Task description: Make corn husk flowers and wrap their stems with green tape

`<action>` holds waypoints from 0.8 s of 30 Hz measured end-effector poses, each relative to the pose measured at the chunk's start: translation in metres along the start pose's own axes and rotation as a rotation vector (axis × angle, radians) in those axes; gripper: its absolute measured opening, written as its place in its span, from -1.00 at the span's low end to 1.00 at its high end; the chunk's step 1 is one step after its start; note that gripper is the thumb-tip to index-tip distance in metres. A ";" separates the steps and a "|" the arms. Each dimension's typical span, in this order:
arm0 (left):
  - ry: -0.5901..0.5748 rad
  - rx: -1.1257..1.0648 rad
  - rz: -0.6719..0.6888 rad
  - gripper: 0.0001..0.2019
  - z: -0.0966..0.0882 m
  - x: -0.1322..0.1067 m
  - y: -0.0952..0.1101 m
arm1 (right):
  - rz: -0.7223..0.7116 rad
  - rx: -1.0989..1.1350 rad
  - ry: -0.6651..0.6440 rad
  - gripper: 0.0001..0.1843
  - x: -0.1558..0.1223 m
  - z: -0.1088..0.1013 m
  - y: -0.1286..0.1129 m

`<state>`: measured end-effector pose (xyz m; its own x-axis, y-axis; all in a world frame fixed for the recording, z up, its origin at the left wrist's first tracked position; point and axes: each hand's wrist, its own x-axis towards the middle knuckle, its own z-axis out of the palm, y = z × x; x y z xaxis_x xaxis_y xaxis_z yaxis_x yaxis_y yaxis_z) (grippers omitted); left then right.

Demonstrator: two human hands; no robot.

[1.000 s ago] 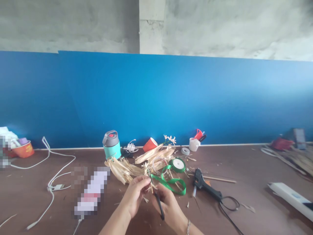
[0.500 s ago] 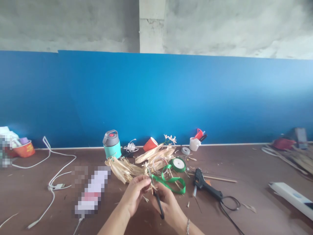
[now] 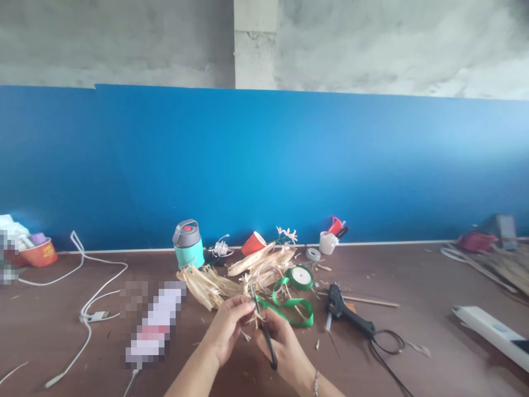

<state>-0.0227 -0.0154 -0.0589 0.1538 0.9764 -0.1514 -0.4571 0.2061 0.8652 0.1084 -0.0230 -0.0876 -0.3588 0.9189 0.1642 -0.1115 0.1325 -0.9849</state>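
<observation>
My left hand [image 3: 226, 330] pinches a small pale strip of dried husk [image 3: 259, 316] between thumb and fingers, low in the middle of the view. My right hand [image 3: 285, 347] grips black-handled scissors [image 3: 264, 331], whose blades point up at the husk piece. Just beyond my hands lies a pile of dried husks [image 3: 215, 284] and a loose length of green ribbon [image 3: 289, 309] that runs to its spool [image 3: 300, 278].
A black glue gun [image 3: 345, 314] with its cord lies right of my hands. A teal jar [image 3: 188, 245], an orange cup [image 3: 253, 243] and a white cup [image 3: 328, 242] stand by the blue wall. White cables [image 3: 88, 298] lie left; a white strip [image 3: 490, 333] lies right.
</observation>
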 end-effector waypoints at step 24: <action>-0.030 -0.021 -0.039 -0.77 0.002 -0.003 0.001 | 0.086 0.093 -0.010 -0.68 -0.001 0.000 -0.013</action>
<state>-0.0220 -0.0185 -0.0571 0.1980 0.9654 -0.1698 -0.4681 0.2454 0.8489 0.1096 -0.0254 -0.0749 -0.3800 0.9215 0.0807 -0.1657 0.0180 -0.9860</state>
